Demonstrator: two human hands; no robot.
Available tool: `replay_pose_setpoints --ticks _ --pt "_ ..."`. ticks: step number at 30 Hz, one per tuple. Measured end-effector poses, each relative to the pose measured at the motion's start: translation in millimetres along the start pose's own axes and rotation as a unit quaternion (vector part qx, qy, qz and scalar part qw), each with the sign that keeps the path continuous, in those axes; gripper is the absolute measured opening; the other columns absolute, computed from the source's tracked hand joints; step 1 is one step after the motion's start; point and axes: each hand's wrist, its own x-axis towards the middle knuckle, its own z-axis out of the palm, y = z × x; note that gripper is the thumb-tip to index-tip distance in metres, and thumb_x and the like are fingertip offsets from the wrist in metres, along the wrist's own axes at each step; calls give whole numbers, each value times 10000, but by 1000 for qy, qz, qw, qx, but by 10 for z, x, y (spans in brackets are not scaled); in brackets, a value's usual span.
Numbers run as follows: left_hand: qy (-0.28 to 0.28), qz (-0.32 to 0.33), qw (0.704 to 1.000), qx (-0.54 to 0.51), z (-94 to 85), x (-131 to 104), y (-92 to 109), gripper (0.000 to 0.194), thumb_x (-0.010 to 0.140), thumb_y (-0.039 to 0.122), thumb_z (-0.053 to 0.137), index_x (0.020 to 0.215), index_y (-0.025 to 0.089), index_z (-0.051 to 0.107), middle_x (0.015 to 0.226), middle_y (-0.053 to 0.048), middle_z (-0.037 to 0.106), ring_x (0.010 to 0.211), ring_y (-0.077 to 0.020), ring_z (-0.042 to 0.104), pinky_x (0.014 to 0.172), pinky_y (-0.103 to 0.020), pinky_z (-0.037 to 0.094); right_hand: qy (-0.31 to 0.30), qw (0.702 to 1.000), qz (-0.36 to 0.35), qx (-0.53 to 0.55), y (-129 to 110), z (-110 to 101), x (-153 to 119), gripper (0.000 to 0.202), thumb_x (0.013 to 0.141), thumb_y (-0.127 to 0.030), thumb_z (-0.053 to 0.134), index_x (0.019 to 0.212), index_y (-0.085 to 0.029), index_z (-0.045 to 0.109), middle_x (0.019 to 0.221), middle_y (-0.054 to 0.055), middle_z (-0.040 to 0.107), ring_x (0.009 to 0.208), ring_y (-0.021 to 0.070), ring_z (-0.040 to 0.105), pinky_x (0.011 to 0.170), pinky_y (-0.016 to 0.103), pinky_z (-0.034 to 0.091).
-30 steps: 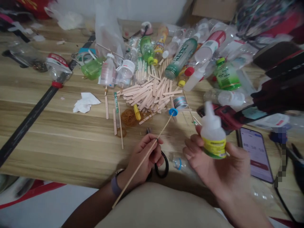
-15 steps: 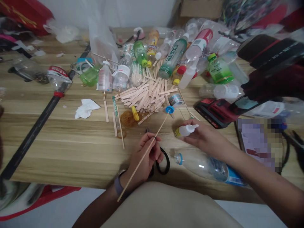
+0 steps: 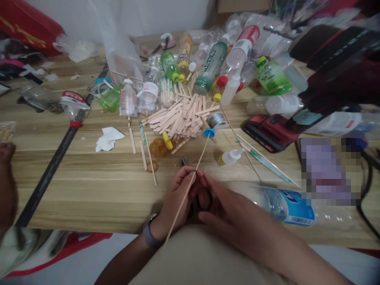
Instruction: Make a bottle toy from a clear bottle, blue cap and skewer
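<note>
My left hand (image 3: 181,194) is closed around a thin wooden stick (image 3: 181,208), pinching it at a small dark band. The stick slants up and away, with a blue bottle cap (image 3: 209,133) at its far end. My right hand (image 3: 228,209) has its fingers apart and reaches to the left fingertips; whether it touches the stick I cannot tell. Beyond it, a small glue bottle (image 3: 232,157) with a white nozzle rests on the table. Scissors (image 3: 204,202) with black handles lie partly hidden beneath both hands. A clear plastic bottle (image 3: 270,200) with a blue label lies behind my right forearm.
Wooden craft sticks (image 3: 178,118) lie piled mid-table, near rubber bands (image 3: 158,147) and a wire spool (image 3: 217,119). Plastic bottles crowd the back. A cordless drill (image 3: 267,132) stands at right; a black tube (image 3: 53,170) lies at left. Another person's hand (image 3: 6,158) shows at the left edge.
My right hand has let go of the glue bottle, which now rests on the table, and has come back to my left hand. The left hand keeps its hold on the stick.
</note>
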Motion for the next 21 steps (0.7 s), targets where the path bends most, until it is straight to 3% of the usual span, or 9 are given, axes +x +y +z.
replay_pose_setpoints --ticks 2,4,6,9,14,17,19,21 --pt "21 26 999 40 -36 -14 -3 224 820 383 712 802 174 634 706 21 634 528 -80 534 517 -208 425 -29 1000 4 -2 64 35 54 465 887 -345 587 1327 -193 597 955 91 749 755 251 702 593 329 499" --pt "44 56 993 93 -86 -24 3 185 847 361 678 812 181 650 758 13 654 558 -88 549 551 -221 428 -1 1000 -20 7 88 -4 52 257 965 -347 491 1076 -233 693 889 54 740 737 216 683 600 308 483" --pt "60 82 984 143 -124 -33 26 146 868 324 639 813 190 659 759 11 657 576 -103 550 573 -234 420 61 997 -39 16 64 -70 25 268 986 -344 472 849 -233 674 730 16 686 619 167 620 537 268 437" --pt "58 126 965 221 -136 -52 91 171 866 251 583 719 198 652 721 4 631 614 -134 541 608 -258 413 148 987 -53 36 -1 -141 2 295 962 -346 518 707 -228 606 573 -19 558 489 130 497 448 245 347" --pt "45 231 909 344 -132 -109 178 283 830 156 536 558 208 593 814 -47 658 806 -196 584 772 -310 436 175 976 -48 123 36 -147 43 367 951 -369 511 617 -227 562 625 6 551 585 154 542 532 267 399" --pt "30 235 932 273 -160 -134 168 304 848 201 560 544 203 562 844 -47 661 758 -171 564 713 -291 443 158 967 -21 199 128 -112 53 398 943 -395 521 587 -218 554 728 30 614 678 172 567 611 281 434" --pt "-2 181 969 170 -160 -135 159 328 840 290 613 537 195 530 814 -38 657 602 -124 511 558 -256 411 129 960 7 248 174 -81 47 348 936 -420 545 666 -222 638 793 37 653 699 173 567 627 280 437" --pt "-60 93 991 71 -134 -116 153 379 814 384 658 534 192 488 703 -16 619 440 -75 387 410 -226 295 101 938 37 331 190 -49 41 289 925 -447 579 788 -224 700 803 41 671 710 173 571 629 269 445"
